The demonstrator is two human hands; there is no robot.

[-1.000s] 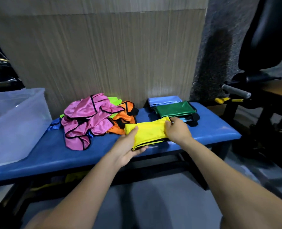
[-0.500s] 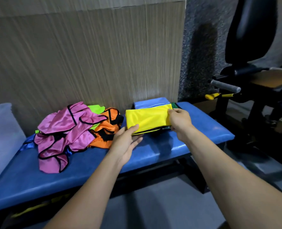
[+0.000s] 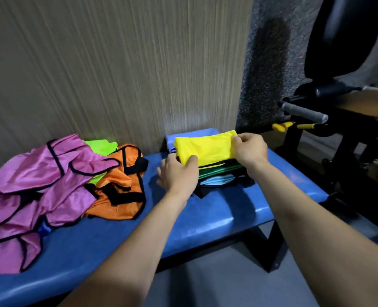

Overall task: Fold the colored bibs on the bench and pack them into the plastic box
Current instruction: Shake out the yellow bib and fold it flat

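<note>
Left of the folded stack (image 3: 221, 173), a loose heap lies on the bench (image 3: 205, 224): pink bibs (image 3: 39, 185), a lime one (image 3: 99, 145) behind, an orange one (image 3: 119, 191) nearest the stack. The left hand (image 3: 177, 173) pinches the yellow bib (image 3: 205, 147) at its near-left corner, and the right hand (image 3: 250, 149) grips its right end — the bib sits on top of the stack. The fabric looks light, limp and slippery, so holding both ends should keep the fold from sliding open. Right of the stack stands dark gym equipment (image 3: 338, 107); the plastic box is not in view.
</note>
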